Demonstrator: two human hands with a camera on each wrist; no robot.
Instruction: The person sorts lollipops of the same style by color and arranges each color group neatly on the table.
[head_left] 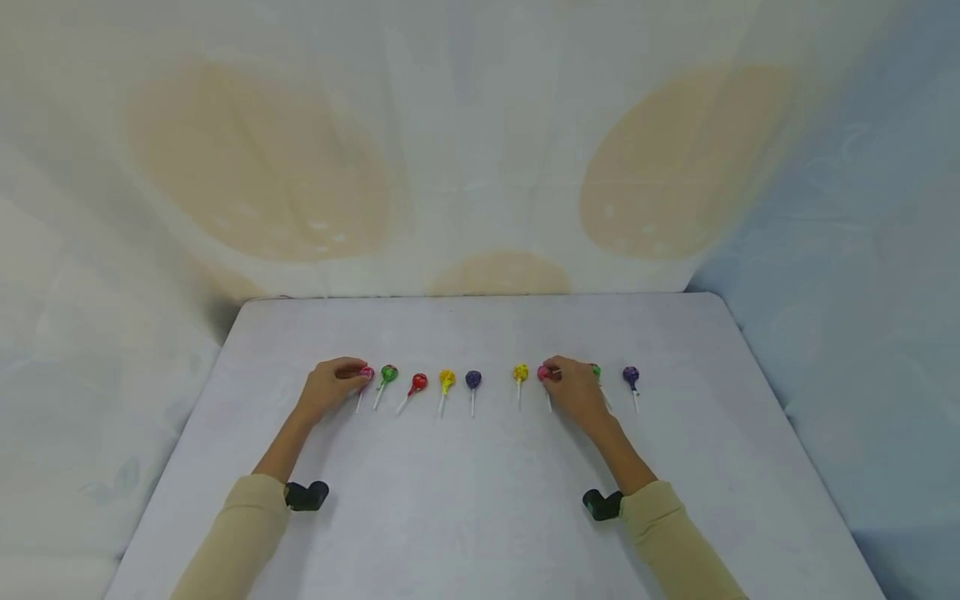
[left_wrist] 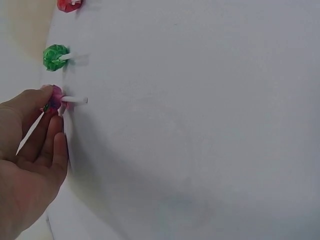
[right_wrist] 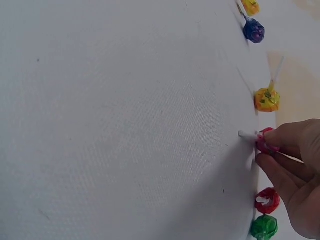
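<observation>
**Both hands on pink lollipops at once**

Two hands are working one row here. The left hand [head_left: 330, 387] sits at the row's 9 o'clock end, fingertips pinching the head of the far-left pink lollipop [head_left: 367, 374], its white stick lying on the white table [head_left: 480, 500]. Just towards 3 o'clock of it lie the green lollipop [head_left: 388, 373], the red lollipop [head_left: 417, 383], a yellow lollipop [head_left: 447, 380] and a purple lollipop [head_left: 472, 379]. Across a gap, the right hand [head_left: 576, 392] pinches a second pink lollipop [head_left: 543, 373], with another yellow one [head_left: 521, 372] just at its 9 o'clock and a purple one [head_left: 631, 376] out at the 3 o'clock end. The right wrist view shows thumb and fingers closed round that pink head [right_wrist: 265, 142], stick still on the surface. By my read this is the grasp step, a matched pair being taken together. The next move calls for a clean, level lift, holding the wrappers firmly and keeping clear of the close neighbours.
</observation>
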